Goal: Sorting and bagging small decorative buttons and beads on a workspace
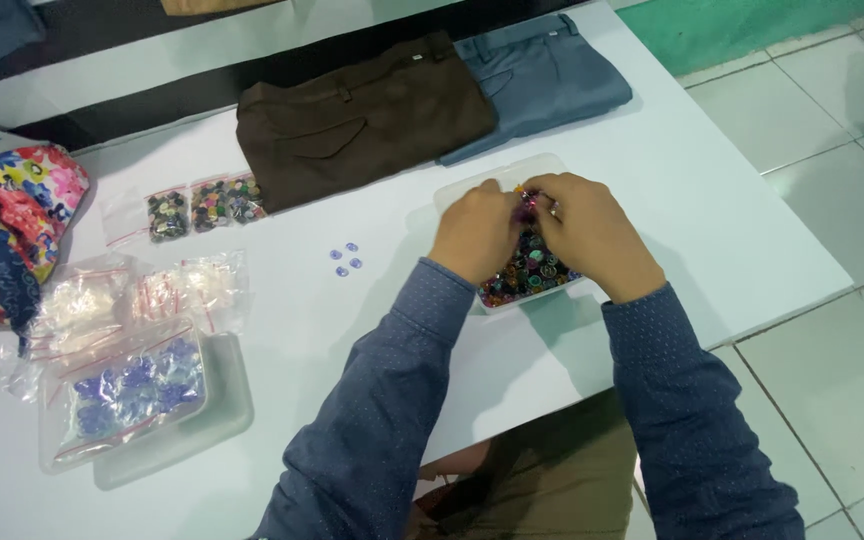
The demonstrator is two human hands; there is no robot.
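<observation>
A clear plastic tray full of mixed coloured buttons sits on the white table. Both hands hover over it, fingertips meeting. My left hand and my right hand pinch a small purplish button between them. Which hand bears it is hard to tell. Three loose pale purple buttons lie on the table left of the tray.
Folded brown trousers and blue-grey trousers lie at the back. Small bags of dark buttons, white buttons and blue buttons lie left, over a clear lid. Floral cloth lies far left.
</observation>
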